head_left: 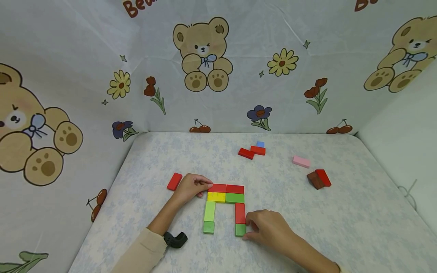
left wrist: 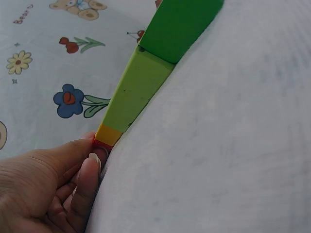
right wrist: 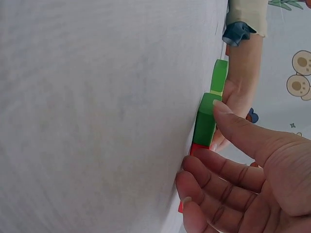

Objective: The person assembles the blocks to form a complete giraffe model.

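Observation:
Flat wooden blocks form an arch shape on the table. Two red blocks [head_left: 235,189] make its top row, with a yellow block [head_left: 216,196] and a green block [head_left: 235,198] below. The left leg is a light green block [head_left: 209,211] and a small green block [head_left: 208,227]. The right leg is a red block [head_left: 240,213] above a small green block [head_left: 240,229]. My left hand [head_left: 192,187] touches the top row's left end with its fingertips. Along the right leg, my right hand [head_left: 269,229] rests bent fingers beside the red block, thumb at the green one.
A loose red block [head_left: 175,181] lies beyond my left hand. Farther back are two red blocks [head_left: 258,150] and a blue one [head_left: 260,144]. A pink block [head_left: 301,162], a brown block [head_left: 315,180] and another red block [head_left: 323,177] lie at right. Patterned cloth [head_left: 239,98] hangs behind.

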`<state>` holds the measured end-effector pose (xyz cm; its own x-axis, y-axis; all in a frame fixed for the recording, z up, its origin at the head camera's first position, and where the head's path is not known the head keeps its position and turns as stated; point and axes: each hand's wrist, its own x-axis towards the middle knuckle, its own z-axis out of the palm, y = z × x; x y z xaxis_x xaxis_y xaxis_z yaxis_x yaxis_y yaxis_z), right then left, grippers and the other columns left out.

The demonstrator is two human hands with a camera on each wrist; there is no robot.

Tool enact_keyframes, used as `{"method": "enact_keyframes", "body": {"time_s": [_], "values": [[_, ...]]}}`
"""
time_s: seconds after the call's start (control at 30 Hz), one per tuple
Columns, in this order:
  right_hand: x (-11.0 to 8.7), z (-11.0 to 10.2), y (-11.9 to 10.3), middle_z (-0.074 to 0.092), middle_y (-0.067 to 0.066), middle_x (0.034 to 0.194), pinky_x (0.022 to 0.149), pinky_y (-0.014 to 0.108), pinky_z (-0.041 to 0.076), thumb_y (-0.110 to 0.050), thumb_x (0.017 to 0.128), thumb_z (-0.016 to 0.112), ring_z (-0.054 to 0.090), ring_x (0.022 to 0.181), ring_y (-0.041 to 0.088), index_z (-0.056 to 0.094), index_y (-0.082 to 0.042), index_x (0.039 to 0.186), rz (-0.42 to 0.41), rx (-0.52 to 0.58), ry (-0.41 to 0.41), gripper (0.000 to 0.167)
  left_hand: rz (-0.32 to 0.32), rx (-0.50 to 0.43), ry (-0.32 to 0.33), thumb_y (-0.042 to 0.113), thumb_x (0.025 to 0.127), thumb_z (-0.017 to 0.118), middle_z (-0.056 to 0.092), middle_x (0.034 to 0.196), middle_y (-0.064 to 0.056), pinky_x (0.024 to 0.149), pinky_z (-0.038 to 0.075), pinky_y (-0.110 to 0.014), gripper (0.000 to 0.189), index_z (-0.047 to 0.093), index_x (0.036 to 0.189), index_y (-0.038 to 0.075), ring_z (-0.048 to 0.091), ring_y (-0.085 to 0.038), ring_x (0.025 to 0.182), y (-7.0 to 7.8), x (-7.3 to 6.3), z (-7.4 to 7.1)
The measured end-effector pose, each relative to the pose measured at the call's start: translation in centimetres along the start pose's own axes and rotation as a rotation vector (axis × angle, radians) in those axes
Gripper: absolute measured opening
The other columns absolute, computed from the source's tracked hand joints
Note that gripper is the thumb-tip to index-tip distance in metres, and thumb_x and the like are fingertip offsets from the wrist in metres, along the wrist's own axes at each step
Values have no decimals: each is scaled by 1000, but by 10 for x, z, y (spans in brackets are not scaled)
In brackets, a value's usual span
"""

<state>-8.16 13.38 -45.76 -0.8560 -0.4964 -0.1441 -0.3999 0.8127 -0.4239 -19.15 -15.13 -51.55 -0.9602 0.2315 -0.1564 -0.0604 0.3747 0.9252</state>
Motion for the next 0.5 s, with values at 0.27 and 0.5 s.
{"method": "enact_keyframes", "body": {"time_s": [0.27, 0.5], "values": [[1, 1, 0, 48, -15, 62, 53, 22, 39, -39, 74, 91, 43, 56, 5, 75, -17, 90, -15, -5, -11, 31, -1, -1, -3, 28, 88, 82, 71, 77, -5, 58, 57, -30, 16, 81, 98, 15, 59, -16, 56, -1, 1, 0], [0, 1, 1, 47, -17, 62, 53, 21, 39, -41, 76, 89, 43, 56, 4, 73, -19, 83, -42, -8, -4, 28, -2, 0, -4, 28, 87, 82, 71, 77, -4, 58, 57, -30, 16, 81, 98, 15, 59, -16, 55, -1, 2, 0]]}}
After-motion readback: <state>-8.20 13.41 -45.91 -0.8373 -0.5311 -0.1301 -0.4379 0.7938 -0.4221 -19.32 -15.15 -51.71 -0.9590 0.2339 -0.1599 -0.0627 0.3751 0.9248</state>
